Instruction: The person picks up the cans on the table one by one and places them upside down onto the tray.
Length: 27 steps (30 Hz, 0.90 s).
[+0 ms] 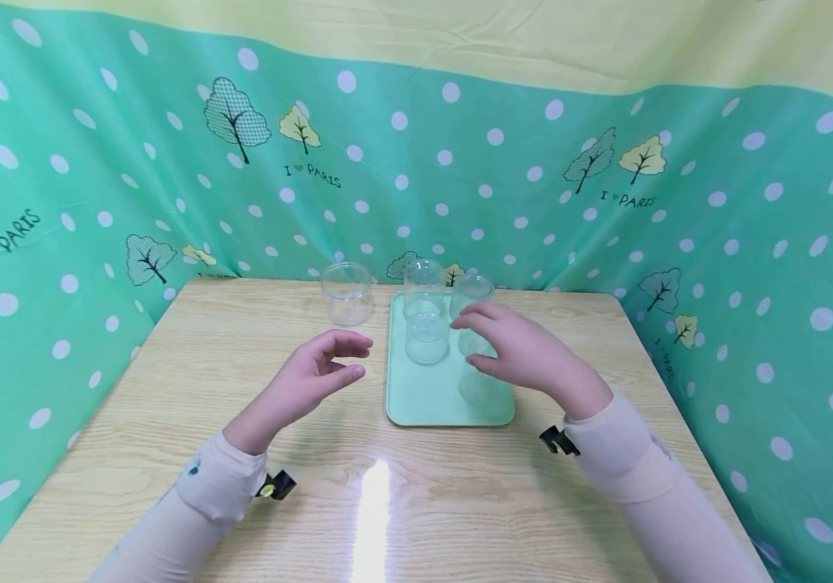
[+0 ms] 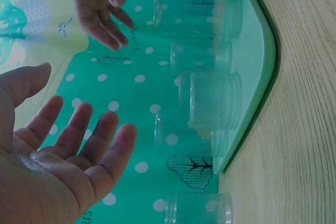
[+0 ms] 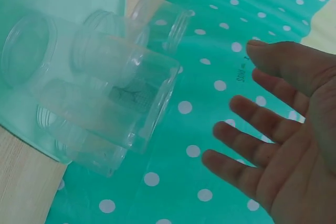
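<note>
My left hand (image 1: 303,380) hovers over the table to the left of the green tray (image 1: 452,409), its fingers loosely bent and nothing in them. Over the tray's right side is my right hand (image 1: 525,352), fingers spread and also holding nothing. In the right wrist view a gap separates that hand from the tall clear jar (image 3: 113,103). Several clear plastic jars stand on the tray, among them a short jar (image 1: 427,340) near its middle and a taller jar (image 1: 423,283) behind it. My right hand partly covers another jar (image 1: 476,344) in the head view.
Off the tray, to its left, a wide clear jar (image 1: 346,295) stands on the wooden table (image 1: 241,340). A green dotted curtain (image 1: 401,186) with tree prints encloses the back and both sides. Glare (image 1: 371,518) lies on the table's front part.
</note>
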Available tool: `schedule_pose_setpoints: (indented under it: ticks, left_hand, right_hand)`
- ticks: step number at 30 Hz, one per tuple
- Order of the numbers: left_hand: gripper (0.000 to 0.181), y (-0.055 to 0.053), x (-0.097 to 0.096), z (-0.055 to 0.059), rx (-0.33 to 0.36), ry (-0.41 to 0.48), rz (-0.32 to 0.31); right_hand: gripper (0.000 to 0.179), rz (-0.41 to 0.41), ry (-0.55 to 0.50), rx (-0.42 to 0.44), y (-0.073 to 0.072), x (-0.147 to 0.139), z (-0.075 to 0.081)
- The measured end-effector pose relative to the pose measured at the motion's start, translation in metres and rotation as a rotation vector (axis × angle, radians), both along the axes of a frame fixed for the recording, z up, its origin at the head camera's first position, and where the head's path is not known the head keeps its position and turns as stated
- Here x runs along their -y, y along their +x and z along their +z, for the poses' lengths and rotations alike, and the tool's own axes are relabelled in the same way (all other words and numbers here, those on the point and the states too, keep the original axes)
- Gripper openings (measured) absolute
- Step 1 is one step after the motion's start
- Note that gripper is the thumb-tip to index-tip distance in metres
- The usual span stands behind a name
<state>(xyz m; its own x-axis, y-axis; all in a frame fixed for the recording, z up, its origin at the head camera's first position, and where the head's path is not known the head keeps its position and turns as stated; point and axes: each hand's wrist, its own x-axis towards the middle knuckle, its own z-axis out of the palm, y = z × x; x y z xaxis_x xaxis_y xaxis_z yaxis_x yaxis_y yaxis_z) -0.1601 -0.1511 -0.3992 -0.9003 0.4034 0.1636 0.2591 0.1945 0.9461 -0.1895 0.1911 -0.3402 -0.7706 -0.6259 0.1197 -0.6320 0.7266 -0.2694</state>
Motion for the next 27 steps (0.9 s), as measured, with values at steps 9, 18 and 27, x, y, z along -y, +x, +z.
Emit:
schedule_pose_setpoints:
  ticks: [9, 18, 27]
  left_hand:
    - [0.038, 0.001, 0.0, 0.0, -0.01, 0.003, -0.002]
    - [0.038, 0.001, -0.001, 0.0, -0.027, 0.001, -0.005]
    - [0.038, 0.0, -0.003, -0.001, -0.036, -0.01, -0.006]
  right_hand:
    - [0.049, 0.03, -0.154, -0.094, 0.012, -0.001, 0.002]
    - [0.05, 0.052, -0.264, -0.12, 0.023, 0.002, -0.009]
    - [0.052, 0.064, -0.332, -0.128, 0.028, 0.004, -0.018]
